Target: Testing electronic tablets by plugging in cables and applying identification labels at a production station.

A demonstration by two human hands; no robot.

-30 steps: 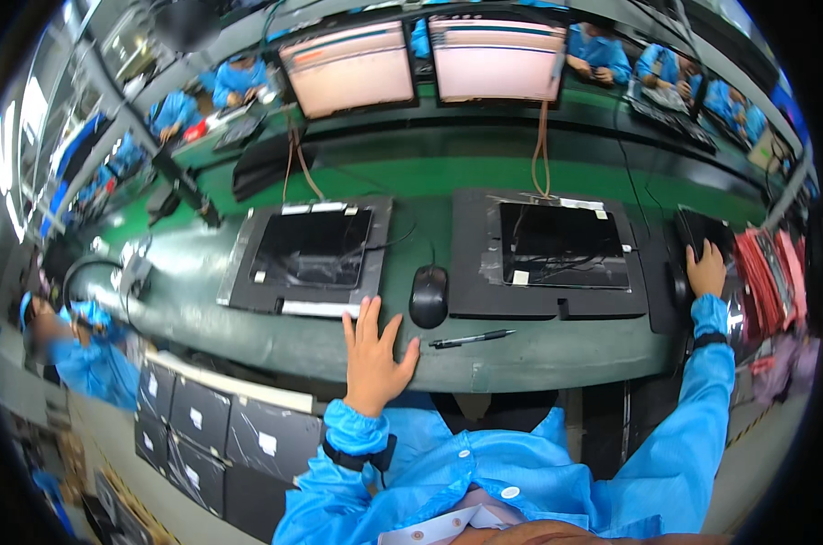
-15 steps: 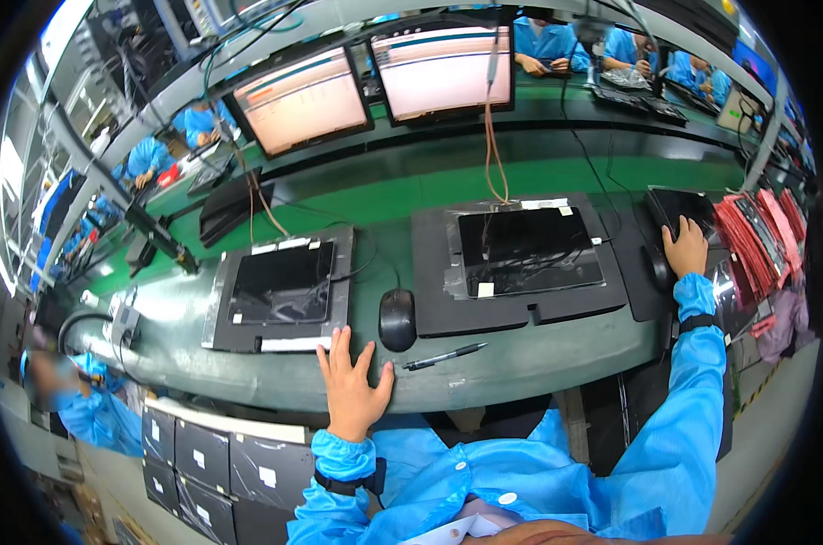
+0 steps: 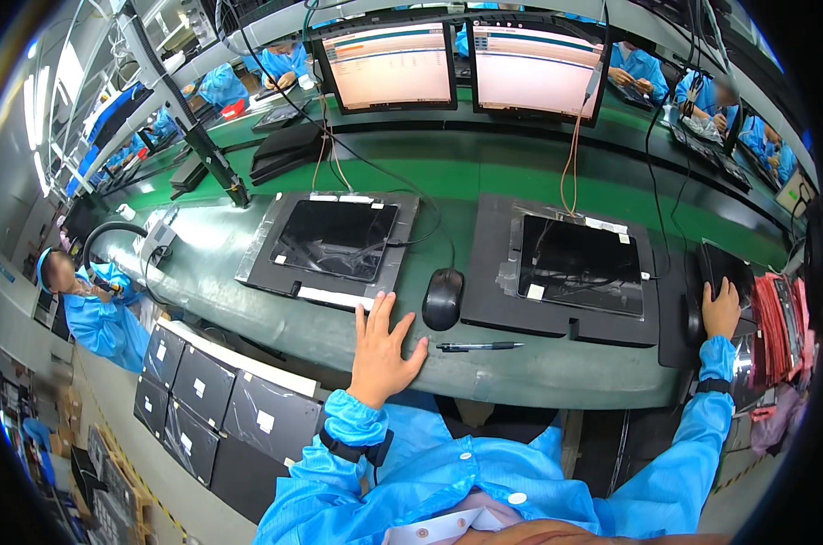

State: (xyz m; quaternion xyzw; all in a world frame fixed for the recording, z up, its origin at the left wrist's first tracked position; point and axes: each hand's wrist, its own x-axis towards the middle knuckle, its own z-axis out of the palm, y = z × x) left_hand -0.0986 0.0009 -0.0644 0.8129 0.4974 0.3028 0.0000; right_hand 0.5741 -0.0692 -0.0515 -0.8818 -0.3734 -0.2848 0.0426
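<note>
1 tablet (image 3: 336, 238) beyond left fingers (image 3: 384, 312); black mouse (image 3: 443, 298) rightward, apart.

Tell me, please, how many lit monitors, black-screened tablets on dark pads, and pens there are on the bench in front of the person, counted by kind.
Lit monitors: 2
Black-screened tablets: 2
Pens: 1
Total: 5

The spread left hand (image 3: 384, 356) is at the green bench (image 3: 556, 377), near a black mouse (image 3: 443, 302).
</note>
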